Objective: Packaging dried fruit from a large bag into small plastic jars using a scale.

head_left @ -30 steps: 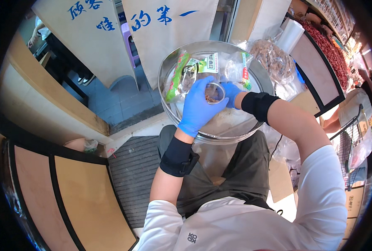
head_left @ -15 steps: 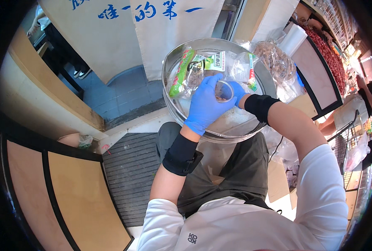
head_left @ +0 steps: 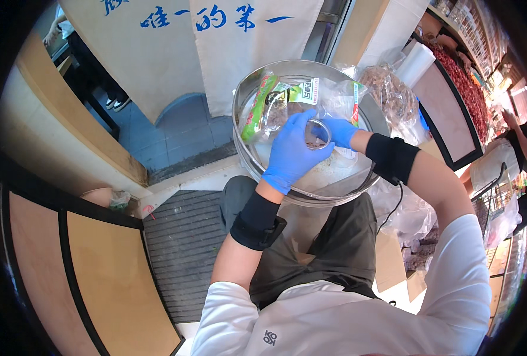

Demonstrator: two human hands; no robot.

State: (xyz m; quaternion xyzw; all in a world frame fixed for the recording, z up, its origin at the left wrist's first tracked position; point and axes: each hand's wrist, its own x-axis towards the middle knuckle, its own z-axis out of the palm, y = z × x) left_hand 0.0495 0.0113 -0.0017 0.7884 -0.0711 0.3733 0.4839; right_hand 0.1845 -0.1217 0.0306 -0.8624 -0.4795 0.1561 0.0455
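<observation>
My left hand (head_left: 291, 149), in a blue glove, is closed around a small clear cup (head_left: 317, 134) with brown bits at its bottom. The cup is tilted so that its mouth shows. Just right of its rim is my right hand (head_left: 342, 132), also gloved in blue, with its fingers mostly hidden behind the cup. Both hands are over a round metal-rimmed tray (head_left: 257, 169). A clear bag with a green edge (head_left: 255, 115) lies at the tray's left, with brown contents showing through. Another clear plastic bag (head_left: 336, 101) lies beyond my right hand.
Right of the tray stand a large clear bag of brown dried goods (head_left: 385, 89) and a white plastic roll (head_left: 416, 62). A cloth curtain (head_left: 248, 65) hangs beyond. At the far right are a shopping cart (head_left: 494, 190) and another person's arm (head_left: 510, 120). A grey ribbed mat (head_left: 183, 255) lies below left.
My right hand has shifted right and slightly away from the cup, its forearm moving right too. My left hand still holds the cup in nearly the same place.
</observation>
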